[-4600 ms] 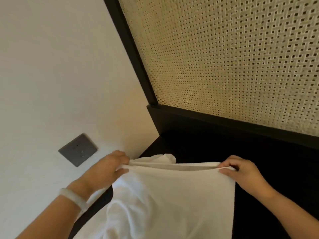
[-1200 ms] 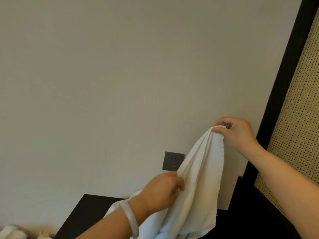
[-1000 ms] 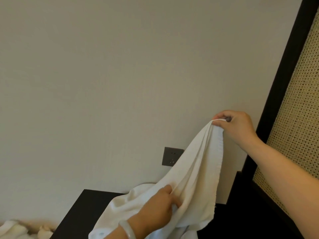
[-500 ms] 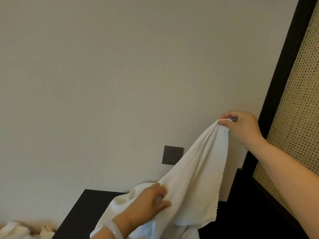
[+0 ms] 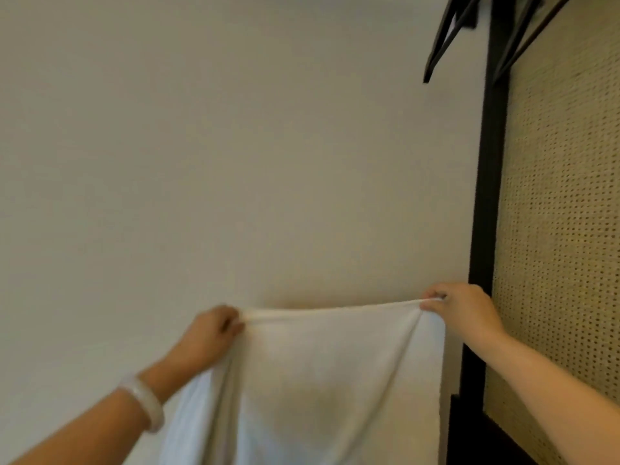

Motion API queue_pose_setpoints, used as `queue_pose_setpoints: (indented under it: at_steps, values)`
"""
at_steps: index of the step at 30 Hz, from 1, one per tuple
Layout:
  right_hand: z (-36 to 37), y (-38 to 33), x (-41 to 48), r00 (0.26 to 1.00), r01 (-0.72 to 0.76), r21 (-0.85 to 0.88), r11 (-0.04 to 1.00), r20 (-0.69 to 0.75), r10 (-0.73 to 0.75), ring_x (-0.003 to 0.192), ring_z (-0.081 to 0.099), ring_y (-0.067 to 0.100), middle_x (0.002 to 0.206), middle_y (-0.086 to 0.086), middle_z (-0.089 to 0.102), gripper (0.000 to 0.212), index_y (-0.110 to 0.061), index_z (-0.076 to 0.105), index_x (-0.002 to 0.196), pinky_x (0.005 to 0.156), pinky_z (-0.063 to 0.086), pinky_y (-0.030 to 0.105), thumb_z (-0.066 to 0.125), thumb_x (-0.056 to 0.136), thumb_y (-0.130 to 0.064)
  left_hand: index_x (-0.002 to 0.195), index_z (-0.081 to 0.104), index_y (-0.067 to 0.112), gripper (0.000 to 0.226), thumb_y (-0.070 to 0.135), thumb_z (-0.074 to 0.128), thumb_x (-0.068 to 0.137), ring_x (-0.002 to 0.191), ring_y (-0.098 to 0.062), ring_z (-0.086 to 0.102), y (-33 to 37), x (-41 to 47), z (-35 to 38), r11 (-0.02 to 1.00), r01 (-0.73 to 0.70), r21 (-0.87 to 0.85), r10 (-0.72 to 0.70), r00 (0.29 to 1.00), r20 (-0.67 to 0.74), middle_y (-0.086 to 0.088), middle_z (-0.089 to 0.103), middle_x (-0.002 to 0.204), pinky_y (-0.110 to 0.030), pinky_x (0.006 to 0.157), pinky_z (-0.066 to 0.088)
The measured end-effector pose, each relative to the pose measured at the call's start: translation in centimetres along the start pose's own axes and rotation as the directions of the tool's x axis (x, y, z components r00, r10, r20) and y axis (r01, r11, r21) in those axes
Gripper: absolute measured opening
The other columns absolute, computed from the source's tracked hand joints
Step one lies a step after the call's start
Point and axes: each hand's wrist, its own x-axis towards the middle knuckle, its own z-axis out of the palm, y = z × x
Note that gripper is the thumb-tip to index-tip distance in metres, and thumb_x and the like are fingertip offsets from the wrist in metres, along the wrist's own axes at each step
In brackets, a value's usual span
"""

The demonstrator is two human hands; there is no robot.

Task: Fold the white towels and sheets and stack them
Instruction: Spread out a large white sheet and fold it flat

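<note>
A white towel point(image 5: 322, 380) hangs spread out in front of me, its top edge pulled taut between both hands. My left hand point(image 5: 209, 333) pinches the top left corner, a pale bangle on that wrist. My right hand point(image 5: 459, 307) pinches the top right corner, slightly higher. The cloth drops below the bottom of the view, so its lower end is hidden.
A plain cream wall point(image 5: 218, 146) fills the space behind the towel. A dark wooden frame point(image 5: 486, 196) with a woven cane panel point(image 5: 563, 229) stands close on the right. Dark slats point(image 5: 449, 31) jut out at the top right.
My left hand has slid up the towel to its other top corner and pulled it leftward, so the bunched cloth is now spread flat. The view has tilted up; the table and socket are gone.
</note>
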Motion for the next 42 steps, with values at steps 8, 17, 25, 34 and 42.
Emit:
queue_pose_setpoints:
  at_steps: [8, 17, 25, 34, 42]
  values:
    - [-9.4, -7.1, 7.2, 0.957, 0.067, 0.527, 0.847, -0.273, 0.094, 0.054, 0.066, 0.013, 0.07, 0.008, 0.071, 0.009, -0.011, 0.072, 0.092, 0.056, 0.051, 0.019, 0.074, 0.085, -0.005, 0.091, 0.066, -0.002, 0.011, 0.008, 0.061, 0.092, 0.089, -0.033, 0.06, 8.8, 13.7, -17.3, 0.933, -0.223, 0.283, 0.299, 0.918, -0.26, -0.018, 0.063, 0.094, -0.035, 0.073, 0.037]
    - [-8.0, -6.4, 3.5, 0.999, 0.017, 0.302, 0.953, 0.03, -0.027, 0.076, 0.065, 0.014, 0.076, 0.003, 0.072, 0.01, -0.02, 0.076, 0.072, 0.062, 0.043, 0.019, 0.085, 0.074, -0.019, 0.066, 0.045, 0.022, 0.032, 0.014, 0.064, 0.091, 0.064, -0.012, 0.044, 3.0, 9.1, -15.5, 0.938, -0.16, 0.307, 0.146, 0.987, 0.069, 0.006, 0.049, 0.068, -0.022, 0.057, 0.031]
    - [-7.3, -5.5, 2.4, 0.986, -0.017, 0.212, 0.977, 0.167, -0.019, 0.063, 0.061, 0.006, 0.067, 0.0, 0.07, 0.018, -0.015, 0.074, 0.069, 0.056, 0.044, 0.014, 0.09, 0.066, -0.022, 0.065, 0.061, 0.023, 0.025, 0.028, 0.076, 0.085, 0.062, -0.001, 0.053, 0.4, 6.0, -14.8, 0.982, -0.076, 0.174, 0.046, 0.984, 0.173, 0.009, 0.059, 0.067, -0.015, 0.06, 0.038]
    - [-7.2, -7.5, 3.4, 0.997, -0.042, 0.081, 0.996, 0.07, 0.036, 0.066, 0.059, 0.013, 0.08, 0.002, 0.067, 0.015, -0.021, 0.07, 0.076, 0.052, 0.043, 0.022, 0.082, 0.079, -0.013, 0.061, 0.037, 0.019, 0.047, 0.039, 0.068, 0.09, 0.057, -0.013, 0.037, 2.0, 6.2, -14.7, 0.909, -0.125, 0.397, 0.103, 0.992, 0.076, 0.004, 0.043, 0.06, -0.027, 0.051, 0.027]
    - [-15.1, -14.0, 8.8, 0.939, 0.064, 0.16, 0.985, -0.343, -0.005, 0.046, 0.061, 0.021, 0.061, 0.009, 0.068, 0.007, -0.015, 0.068, 0.085, 0.047, 0.046, 0.027, 0.07, 0.091, -0.014, 0.059, 0.048, 0.017, 0.041, 0.034, 0.06, 0.094, 0.064, -0.025, 0.052, 8.7, 13.7, -24.2, 0.879, -0.201, 0.433, 0.356, 0.881, -0.313, 0.003, 0.051, 0.061, -0.031, 0.058, 0.033]
